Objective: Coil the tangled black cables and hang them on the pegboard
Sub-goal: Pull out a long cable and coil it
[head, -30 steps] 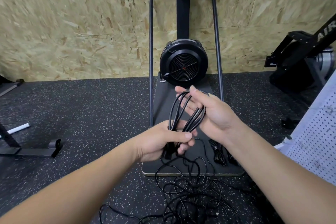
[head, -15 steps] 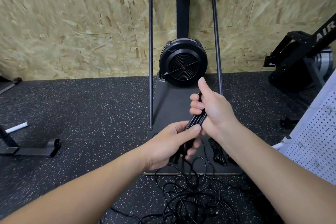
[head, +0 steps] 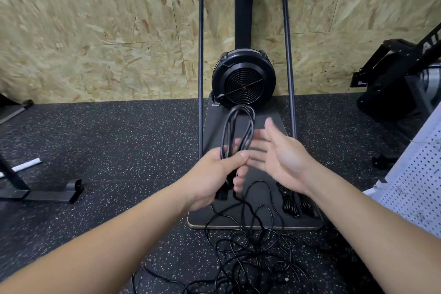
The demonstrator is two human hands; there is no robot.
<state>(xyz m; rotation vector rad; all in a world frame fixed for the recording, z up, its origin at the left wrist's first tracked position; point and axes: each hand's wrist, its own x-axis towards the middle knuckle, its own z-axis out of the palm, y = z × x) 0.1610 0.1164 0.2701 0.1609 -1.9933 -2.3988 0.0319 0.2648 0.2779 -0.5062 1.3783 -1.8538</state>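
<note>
Coiling proceeds with the left hand point(head: 216, 174) gripping the cable loops point(head: 236, 131) upright above the machine's platform point(head: 262, 219), the right hand point(head: 279, 157) open beside them; each new turn from the floor tangle point(head: 253, 258) should match the loop length.

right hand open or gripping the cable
Open. The right hand has spread, straight fingers beside the cable loops; only the left hand grips them.

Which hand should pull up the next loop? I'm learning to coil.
The right hand: it is open and free beside the coiled loops, which the left hand grips, with loose cable trailing below.
</note>
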